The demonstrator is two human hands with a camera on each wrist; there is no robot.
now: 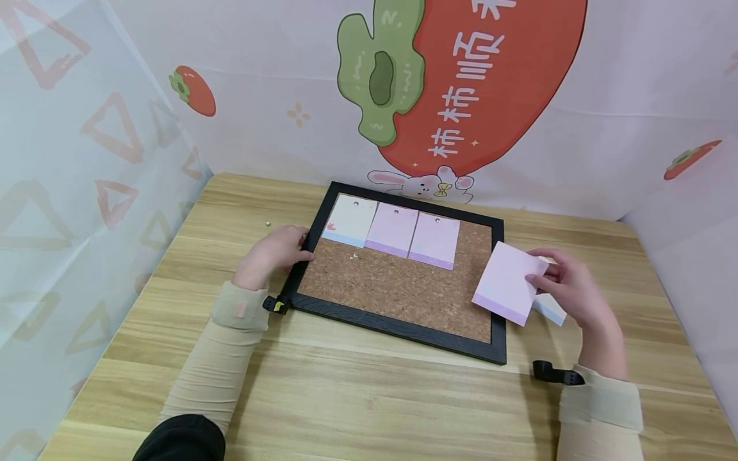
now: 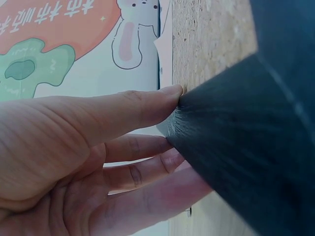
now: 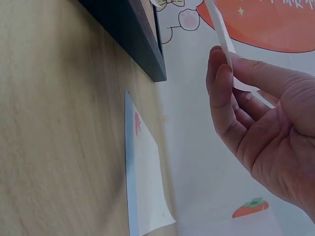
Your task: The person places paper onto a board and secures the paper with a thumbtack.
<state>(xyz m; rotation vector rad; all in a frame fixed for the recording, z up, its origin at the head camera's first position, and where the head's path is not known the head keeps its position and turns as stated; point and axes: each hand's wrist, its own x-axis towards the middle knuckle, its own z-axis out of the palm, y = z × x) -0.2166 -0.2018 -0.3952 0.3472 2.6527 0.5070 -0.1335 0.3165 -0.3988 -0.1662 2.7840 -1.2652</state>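
Note:
A corkboard in a black frame lies flat on the table. My left hand grips the frame's left side; in the left wrist view the thumb is on the face of the frame and the fingers are at its outer side. Between thumb and fingers, my right hand pinches a pinkish-purple note sheet above the board's right edge. Pinned in a row along the board's top are a white note with a blue band and two purple notes, each with a pushpin.
A white note with a blue edge lies on the table right of the board, partly hidden by my right hand in the head view. A small pushpin rests left of the board. A printed cloth backdrop stands behind the table.

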